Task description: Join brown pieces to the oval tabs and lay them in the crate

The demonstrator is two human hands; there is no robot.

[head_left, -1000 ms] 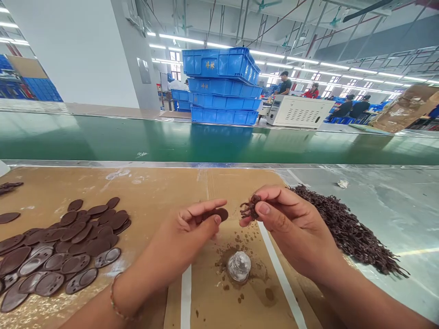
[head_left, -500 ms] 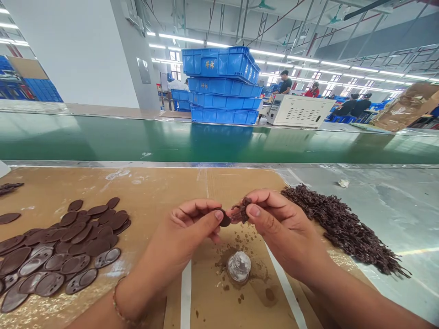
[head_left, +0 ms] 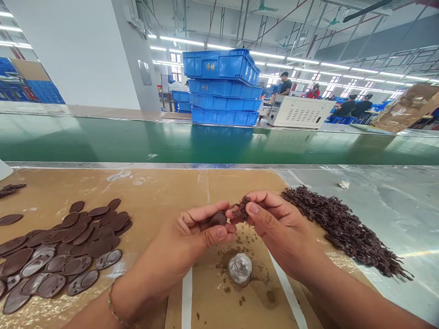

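Note:
My left hand (head_left: 192,233) holds a small dark brown oval piece (head_left: 218,219) between its fingers, over the brown board. Close beside it, my right hand (head_left: 277,224) pinches a dark, stringy brown piece (head_left: 242,208). The fingers of both hands nearly meet. Below them a small round container with a whitish, lumpy top (head_left: 240,268) stands among brown spots. A pile of flat dark oval pieces (head_left: 73,235) lies at the left. At the right is a long heap of dark, stringy pieces (head_left: 343,228).
Beyond the brown board (head_left: 164,187) runs a green belt (head_left: 164,141). Behind it stand stacked blue crates (head_left: 224,91), a white metal box (head_left: 302,112) and a brown bag (head_left: 404,107). Several people are in the background.
My left fingers have shifted around the oval piece, which now shows a broader face, and the thumb has moved lower. My right hand keeps its hold almost unmoved.

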